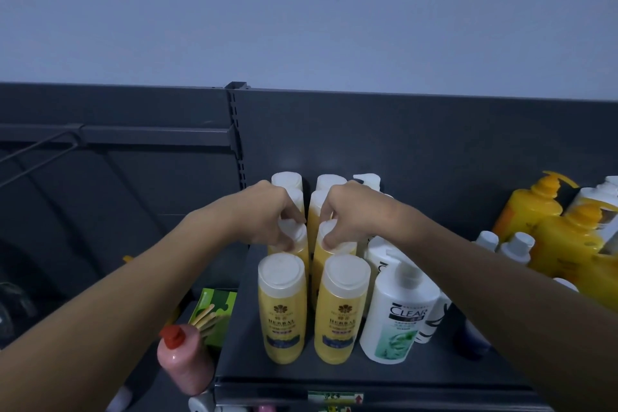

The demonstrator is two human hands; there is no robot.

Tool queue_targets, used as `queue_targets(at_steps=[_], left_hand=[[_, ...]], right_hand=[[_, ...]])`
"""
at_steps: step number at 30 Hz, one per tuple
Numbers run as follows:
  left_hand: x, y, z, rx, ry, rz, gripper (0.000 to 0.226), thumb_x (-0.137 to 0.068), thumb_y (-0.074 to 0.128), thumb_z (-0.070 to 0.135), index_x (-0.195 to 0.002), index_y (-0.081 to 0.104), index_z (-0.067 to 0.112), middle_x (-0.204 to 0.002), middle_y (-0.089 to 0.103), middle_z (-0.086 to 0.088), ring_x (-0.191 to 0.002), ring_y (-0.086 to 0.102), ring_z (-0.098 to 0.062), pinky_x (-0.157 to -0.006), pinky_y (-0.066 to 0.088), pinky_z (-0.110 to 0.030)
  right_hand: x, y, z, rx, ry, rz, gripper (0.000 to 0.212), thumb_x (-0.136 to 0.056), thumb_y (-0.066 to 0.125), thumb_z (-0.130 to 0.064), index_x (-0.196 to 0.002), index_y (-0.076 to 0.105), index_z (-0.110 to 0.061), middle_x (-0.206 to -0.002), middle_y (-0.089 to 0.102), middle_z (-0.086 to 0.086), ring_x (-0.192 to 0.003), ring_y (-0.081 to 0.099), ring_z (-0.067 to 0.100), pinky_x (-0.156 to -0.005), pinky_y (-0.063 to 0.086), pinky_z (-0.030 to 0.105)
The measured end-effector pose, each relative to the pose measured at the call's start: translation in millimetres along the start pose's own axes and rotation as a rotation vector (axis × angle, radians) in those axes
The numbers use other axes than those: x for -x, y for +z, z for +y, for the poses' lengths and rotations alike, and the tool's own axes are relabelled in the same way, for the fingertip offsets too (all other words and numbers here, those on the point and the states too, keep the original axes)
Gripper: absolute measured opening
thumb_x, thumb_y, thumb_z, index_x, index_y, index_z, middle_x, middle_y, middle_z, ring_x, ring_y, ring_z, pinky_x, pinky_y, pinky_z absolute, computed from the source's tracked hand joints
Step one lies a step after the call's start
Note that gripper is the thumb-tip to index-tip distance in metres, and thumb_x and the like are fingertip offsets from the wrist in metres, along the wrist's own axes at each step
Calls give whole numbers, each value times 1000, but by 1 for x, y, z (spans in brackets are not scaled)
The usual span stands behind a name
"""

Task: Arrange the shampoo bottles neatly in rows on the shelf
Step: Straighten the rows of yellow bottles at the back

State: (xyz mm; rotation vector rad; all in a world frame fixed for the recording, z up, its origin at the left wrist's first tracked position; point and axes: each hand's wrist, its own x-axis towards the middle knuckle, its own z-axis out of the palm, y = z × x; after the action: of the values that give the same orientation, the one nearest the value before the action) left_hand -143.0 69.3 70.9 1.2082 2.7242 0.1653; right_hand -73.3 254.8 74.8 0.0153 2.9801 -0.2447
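Yellow plastic shampoo bottles with white caps stand in two rows running front to back on the dark grey metal shelf (234, 328). The left hand (267, 216) has its fingers (290, 246) closed around the white cap of the left second-row yellow bottle (294, 234); the right hand (347, 214) pinches its fingers (329, 241) on the cap of the right second-row yellow bottle (329, 246). Just nearer than the fingers stand the front left yellow bottle (282, 308) and the front right yellow bottle (342, 309), both upright. Right of the right-hand fingers stands a white pump bottle marked CLEAR (398, 314); well to the right are orange-yellow pump bottles (535, 207). Below the left forearm is a pink bottle with a red cap (184, 365)
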Motion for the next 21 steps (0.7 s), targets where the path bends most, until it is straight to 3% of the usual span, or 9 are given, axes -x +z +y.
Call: queue_targets(at_steps=[5, 8, 12, 16, 21], left_hand=[[-2, 1, -2, -22, 8, 3, 52, -78, 82, 43, -128, 69, 37, -102, 64, 14, -91, 57, -10, -82, 54, -30], [-3, -5, -7, 22, -5, 37, 52, -82, 73, 59, -128, 69, 34, -100, 66, 19, -93, 63, -6, -86, 56, -31], [-19, -15, -21, 35, -73, 237, 41, -88, 71, 48, -123, 70, 27, -109, 70, 8, -97, 65, -10, -86, 57, -35], [-41, -12, -26, -51, -113, 152, 51, -85, 73, 47, -133, 64, 31, -119, 64, 2, -104, 62, -21, -85, 56, -38], [-54, -6, -21, -155, -107, 111, 57, -85, 75, 45, -138, 60, 34, -122, 56, -1, -110, 59, -28, -84, 53, -38]], right_hand=[[1, -4, 4, -22, -6, -22, 48, -78, 83, -45, -119, 73, -21, -114, 72, 2, -97, 70, 23, -74, 59, 34], [-2, -17, 9, -25, -10, 66, 52, -81, 77, -54, -125, 69, -27, -113, 68, -6, -104, 65, 18, -82, 56, 34], [-20, -26, 14, -33, -49, 176, 47, -86, 76, -41, -129, 68, -24, -119, 68, -2, -106, 65, 21, -86, 58, 38], [-38, -21, 10, 64, -108, 117, 54, -84, 79, -35, -134, 65, -22, -125, 67, 1, -111, 65, 25, -86, 58, 39], [-52, -13, 11, 224, -176, 117, 44, -82, 80, -26, -124, 71, -18, -116, 71, 4, -111, 65, 29, -86, 59, 45]])
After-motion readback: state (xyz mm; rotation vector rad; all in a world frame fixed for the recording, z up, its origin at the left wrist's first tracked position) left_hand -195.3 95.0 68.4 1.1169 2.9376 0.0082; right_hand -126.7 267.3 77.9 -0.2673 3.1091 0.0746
